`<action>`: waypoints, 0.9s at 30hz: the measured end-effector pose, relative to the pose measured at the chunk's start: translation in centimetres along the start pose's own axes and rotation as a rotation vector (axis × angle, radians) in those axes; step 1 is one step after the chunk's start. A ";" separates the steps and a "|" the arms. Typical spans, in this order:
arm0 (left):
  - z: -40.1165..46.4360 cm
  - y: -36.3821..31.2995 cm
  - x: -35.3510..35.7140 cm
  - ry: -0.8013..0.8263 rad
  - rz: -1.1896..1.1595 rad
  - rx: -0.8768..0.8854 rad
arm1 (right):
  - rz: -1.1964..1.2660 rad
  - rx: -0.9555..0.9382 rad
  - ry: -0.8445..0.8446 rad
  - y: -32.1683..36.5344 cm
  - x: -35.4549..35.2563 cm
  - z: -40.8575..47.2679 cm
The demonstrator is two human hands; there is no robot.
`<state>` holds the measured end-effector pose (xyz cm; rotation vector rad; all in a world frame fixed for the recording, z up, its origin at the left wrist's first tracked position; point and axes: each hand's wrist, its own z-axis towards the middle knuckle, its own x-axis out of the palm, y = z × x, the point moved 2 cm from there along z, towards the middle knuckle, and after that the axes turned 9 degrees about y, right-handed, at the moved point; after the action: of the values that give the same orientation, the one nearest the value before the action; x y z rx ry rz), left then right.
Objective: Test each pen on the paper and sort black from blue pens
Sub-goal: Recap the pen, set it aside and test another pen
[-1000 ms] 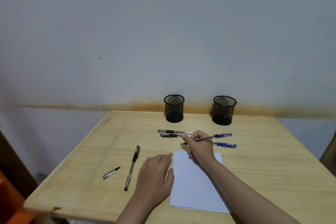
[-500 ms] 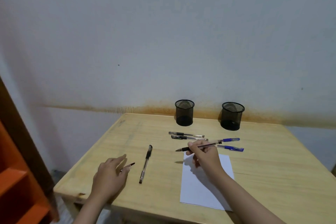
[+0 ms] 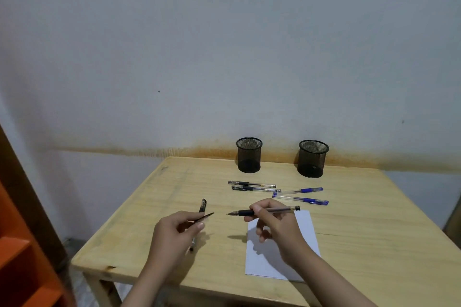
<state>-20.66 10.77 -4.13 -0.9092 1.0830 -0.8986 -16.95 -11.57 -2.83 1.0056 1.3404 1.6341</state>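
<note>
My right hand [image 3: 274, 222] holds an uncapped black pen [image 3: 269, 211] level above the table, its tip pointing left. My left hand [image 3: 174, 232] pinches the pen cap [image 3: 205, 217], its open end facing the pen tip a short gap away. A capped black pen [image 3: 202, 205] lies on the wood, partly hidden behind my left hand. Two black pens [image 3: 252, 186] and two blue pens [image 3: 303, 195] lie side by side further back. The white paper [image 3: 306, 229] lies under my right forearm.
Two black mesh pen cups, a left cup [image 3: 249, 155] and a right cup [image 3: 312, 158], stand at the back of the wooden table [image 3: 139, 207] against the wall. An orange shelf [image 3: 22, 257] stands at the left, beside the table's left edge.
My left hand left the paper, went left to the loose cap on the table and lifted it. My right hand raised the pen off the paper and turned it level toward the cap.
</note>
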 end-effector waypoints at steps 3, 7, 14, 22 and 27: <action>-0.6 -1.4 1.4 0.030 -0.089 0.032 | -0.007 -0.009 0.014 0.5 0.1 -0.6; -1.1 -2.2 2.8 0.057 -0.115 0.069 | -0.056 -0.022 0.030 0.9 -0.2 -1.4; -1.7 -3.4 4.5 0.100 -0.054 0.143 | -0.194 -0.069 0.069 1.1 0.0 -2.7; -2.4 -5.3 5.4 0.054 -0.099 0.337 | -0.117 -0.209 -0.017 2.5 0.2 -5.0; -2.2 -6.5 5.8 0.171 -0.101 0.366 | -0.165 -0.214 0.003 3.5 -1.1 -6.1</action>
<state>-22.43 2.76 -0.46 -0.5944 0.9794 -1.2298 -22.45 -15.28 -0.30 0.7468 1.1879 1.6138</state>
